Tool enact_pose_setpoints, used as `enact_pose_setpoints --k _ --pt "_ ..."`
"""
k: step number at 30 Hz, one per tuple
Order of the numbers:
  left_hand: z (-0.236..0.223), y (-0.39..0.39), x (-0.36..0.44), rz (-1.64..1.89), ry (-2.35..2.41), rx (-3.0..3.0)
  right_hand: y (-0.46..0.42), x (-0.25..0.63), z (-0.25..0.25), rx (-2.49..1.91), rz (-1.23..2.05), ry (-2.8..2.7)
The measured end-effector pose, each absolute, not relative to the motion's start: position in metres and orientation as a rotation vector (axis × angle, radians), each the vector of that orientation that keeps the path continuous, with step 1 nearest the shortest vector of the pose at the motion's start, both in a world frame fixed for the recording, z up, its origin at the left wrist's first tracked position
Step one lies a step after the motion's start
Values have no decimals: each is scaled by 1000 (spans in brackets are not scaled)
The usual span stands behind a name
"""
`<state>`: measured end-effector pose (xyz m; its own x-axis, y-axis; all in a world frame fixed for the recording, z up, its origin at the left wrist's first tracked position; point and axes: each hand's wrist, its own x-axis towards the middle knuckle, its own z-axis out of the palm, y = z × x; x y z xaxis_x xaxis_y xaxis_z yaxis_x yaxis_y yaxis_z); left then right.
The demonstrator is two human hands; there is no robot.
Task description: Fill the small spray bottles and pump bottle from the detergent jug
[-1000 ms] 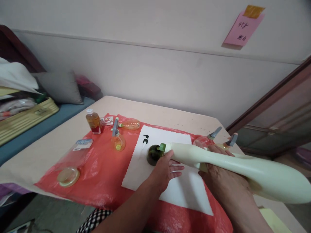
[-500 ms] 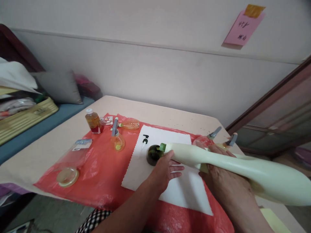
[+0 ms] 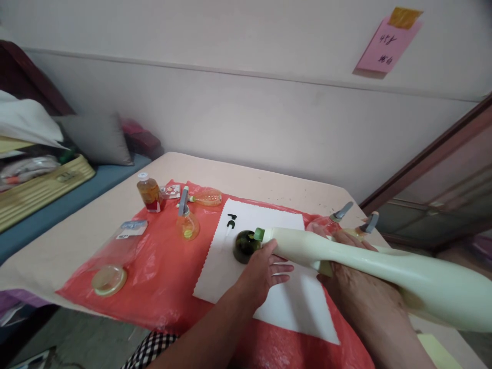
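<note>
Watering can (image 3: 415,279), gripped by the right hand (image 3: 355,282), seems aimed at the dark bottle (image 3: 242,248) beside the spread-fingered left hand (image 3: 261,266) (steady tilting probably needed next).

Pink rectangular paper note (image 3: 389,46) on the plain white wall (image 3: 230,118), at upper right, fixed with brown tape (image 3: 405,18). Handwritten in dark ink: "45" with a looped stroke, probably a "g"; below, two Chinese-style characters too blurred to read surely. The amber bottle with a white cap (image 3: 149,192) and the clear plastic packet with a blue-and-white header (image 3: 132,229) bear print too small to read.
</note>
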<state>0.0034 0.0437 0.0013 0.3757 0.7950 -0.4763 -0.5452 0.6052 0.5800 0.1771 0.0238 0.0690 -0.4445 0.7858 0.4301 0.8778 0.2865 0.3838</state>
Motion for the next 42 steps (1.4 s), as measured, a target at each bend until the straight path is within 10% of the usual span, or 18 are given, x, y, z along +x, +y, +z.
enact_pose_setpoints --k 42 --pt "5 42 4 860 781 383 22 182 72 -1565 -865 -2379"
